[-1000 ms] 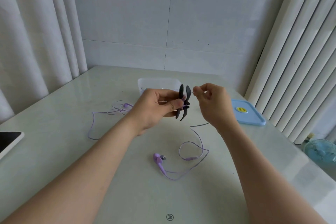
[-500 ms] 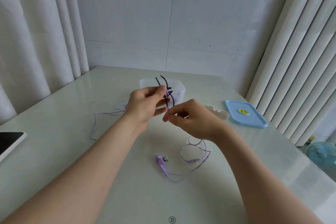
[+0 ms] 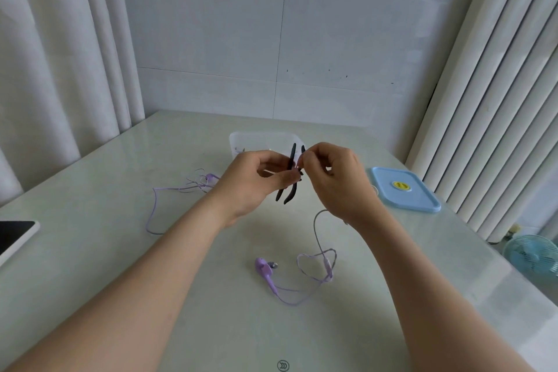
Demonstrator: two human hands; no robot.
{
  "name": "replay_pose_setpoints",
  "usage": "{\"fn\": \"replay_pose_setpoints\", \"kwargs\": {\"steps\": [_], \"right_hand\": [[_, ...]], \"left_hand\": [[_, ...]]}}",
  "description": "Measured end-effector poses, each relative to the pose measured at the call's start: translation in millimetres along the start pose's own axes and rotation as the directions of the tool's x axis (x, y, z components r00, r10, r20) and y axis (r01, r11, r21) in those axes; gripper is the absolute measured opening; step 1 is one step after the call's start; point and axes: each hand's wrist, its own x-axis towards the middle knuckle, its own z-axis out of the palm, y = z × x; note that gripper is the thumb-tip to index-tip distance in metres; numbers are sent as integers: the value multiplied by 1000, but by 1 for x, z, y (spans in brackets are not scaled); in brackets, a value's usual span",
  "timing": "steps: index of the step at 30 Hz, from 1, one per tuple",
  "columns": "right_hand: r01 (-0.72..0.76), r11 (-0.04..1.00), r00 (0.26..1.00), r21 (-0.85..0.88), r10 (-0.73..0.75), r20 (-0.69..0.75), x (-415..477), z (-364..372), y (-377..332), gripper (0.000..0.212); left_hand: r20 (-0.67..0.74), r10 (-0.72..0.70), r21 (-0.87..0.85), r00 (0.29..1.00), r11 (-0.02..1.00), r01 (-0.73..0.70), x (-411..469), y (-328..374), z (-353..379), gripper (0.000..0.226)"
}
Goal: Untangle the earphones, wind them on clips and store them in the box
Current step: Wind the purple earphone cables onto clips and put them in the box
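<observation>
The purple earbud (image 3: 263, 269) and slack cord (image 3: 315, 226) lie on the desk (image 3: 120, 251), while the right hand (image 3: 335, 181), pinching that cord, has swung up from beneath the black clip (image 3: 292, 157) gripped by the left hand (image 3: 253, 181), probably laying another turn, short of the box (image 3: 238, 137).

The right hand (image 3: 332, 178) has risen beside the clip (image 3: 292, 157) top (cable (image 3: 315, 228) lifted along).

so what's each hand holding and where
Left hand grips the black clip at its middle; right hand pinches the purple earphone cable near the clip's top.
</observation>
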Motion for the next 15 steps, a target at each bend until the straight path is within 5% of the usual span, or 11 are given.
{"fn": "replay_pose_setpoints", "kwargs": {"steps": [8,15], "right_hand": [[103,930,955,-352,-191,-225,1,-6,13,11],[-125,931,982,-344,65,-179,5,-3,24,17]], "left_hand": [[64,96,282,993,953,-111,0,-8,1,19],[93,103,-49,990,994,-99,-1,-4,5,24]]}}
